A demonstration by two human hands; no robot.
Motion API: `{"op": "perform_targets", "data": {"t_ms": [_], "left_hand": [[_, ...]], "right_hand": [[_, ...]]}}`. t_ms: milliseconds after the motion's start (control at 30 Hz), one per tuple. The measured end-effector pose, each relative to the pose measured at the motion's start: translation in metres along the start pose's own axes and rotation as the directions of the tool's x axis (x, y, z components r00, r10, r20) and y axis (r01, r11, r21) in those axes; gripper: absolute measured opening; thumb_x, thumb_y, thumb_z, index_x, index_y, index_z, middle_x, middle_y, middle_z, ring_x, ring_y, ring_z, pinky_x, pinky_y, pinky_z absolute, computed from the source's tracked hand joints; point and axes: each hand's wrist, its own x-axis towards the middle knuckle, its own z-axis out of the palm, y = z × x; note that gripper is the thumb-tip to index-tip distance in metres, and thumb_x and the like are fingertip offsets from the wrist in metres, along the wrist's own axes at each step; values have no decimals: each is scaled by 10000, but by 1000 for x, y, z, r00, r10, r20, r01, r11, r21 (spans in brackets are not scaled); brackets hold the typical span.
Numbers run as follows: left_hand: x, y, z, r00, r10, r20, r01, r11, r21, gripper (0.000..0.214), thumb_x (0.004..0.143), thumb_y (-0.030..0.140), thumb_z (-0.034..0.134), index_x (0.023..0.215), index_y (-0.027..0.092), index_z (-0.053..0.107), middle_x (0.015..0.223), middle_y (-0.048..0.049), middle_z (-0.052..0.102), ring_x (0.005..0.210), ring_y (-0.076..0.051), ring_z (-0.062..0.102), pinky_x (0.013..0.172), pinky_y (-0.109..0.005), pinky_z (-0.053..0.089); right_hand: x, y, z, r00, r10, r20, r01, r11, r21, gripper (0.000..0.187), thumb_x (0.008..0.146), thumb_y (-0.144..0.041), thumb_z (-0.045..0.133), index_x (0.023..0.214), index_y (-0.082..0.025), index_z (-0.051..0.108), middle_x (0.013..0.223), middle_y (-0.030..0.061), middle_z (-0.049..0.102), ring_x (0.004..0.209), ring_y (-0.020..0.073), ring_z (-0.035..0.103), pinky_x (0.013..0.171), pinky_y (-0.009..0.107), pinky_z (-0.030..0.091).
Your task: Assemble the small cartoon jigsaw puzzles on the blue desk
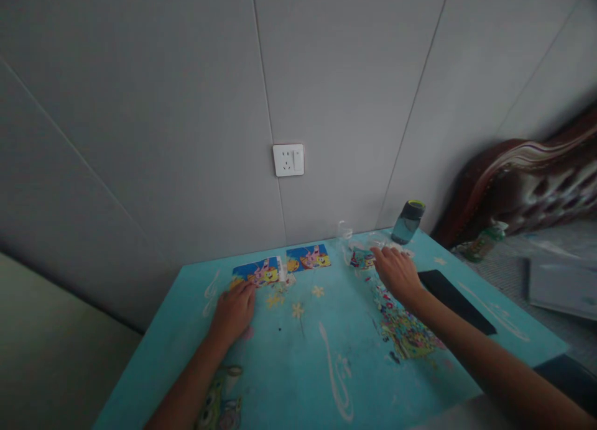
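on the blue table (289,374), the left hand (234,309) touches a card (259,271) near the far edge, the right hand (396,271) nears a packet (360,260), both grips unclear, and overreaching could topple the bottle (407,222).

No text, label, brand, number or sign can be read.

Dimly lit; wall (140,119) beyond left hand (236,309) shaded; sheen caught on headboard (545,184) beyond right hand (395,273); print (403,332) beside forearm (466,337) blurred.

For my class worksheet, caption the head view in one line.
Left hand at a cartoon card, right hand beside a colourful piece, over a turquoise table.
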Motion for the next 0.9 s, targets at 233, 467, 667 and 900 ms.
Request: {"op": "perform_targets", "data": {"t_ms": [233, 467, 667, 900], "left_hand": [[-3, 14, -22, 1000, -5, 19, 6, 998, -68, 413, 990, 251, 400, 1354, 210, 590, 1460, -104, 560, 1384, -288, 483, 1155, -571, 340], [-50, 136, -77, 974, 223, -44, -225, 924, -308, 696, 1006, 488, 479, 1603, 273, 192, 1624, -61, 333, 1503, -222, 307, 1216, -442, 331], [-90, 185, -87, 996, 30, -89, -82, 744, -663, 289, 1007, 465, 494, 977, 263, 698, 913, -31, 736, 838, -197, 709, 765, -324, 591], [-109, 76, -111, 900, -408, 152, 414, 698, -584, 437, 885, 625, 583, 949, 201, 666, 728, -10, 704, 663, -211, 687, 585, -272, 546]], "right_hand": [[0, 26, -27, 993, -89, -72, 93, 994, 49, 179, 999, -216, 461, 1039, -178, 631, 1131, 167, 647, 1067, 322, 558, 888, 445, 395], [-70, -19, -91, 941, -325, -92, 325, 798, 508, 208, 1041, -279, 411, 1016, -257, 617, 914, 44, 718, 841, 221, 657, 1021, 482, 404], [-106, -110, -98, 955, -232, -184, 291, 617, 731, 209, 1042, -234, 426, 1040, -234, 635, 876, 39, 720, 794, 193, 651, 819, 358, 504], [-109, -108, -58, 962, -174, -209, 270, 701, 660, 404, 1016, -319, 515, 1409, -232, 548, 1365, 103, 649, 1255, 262, 583, 1049, 455, 460]]}}
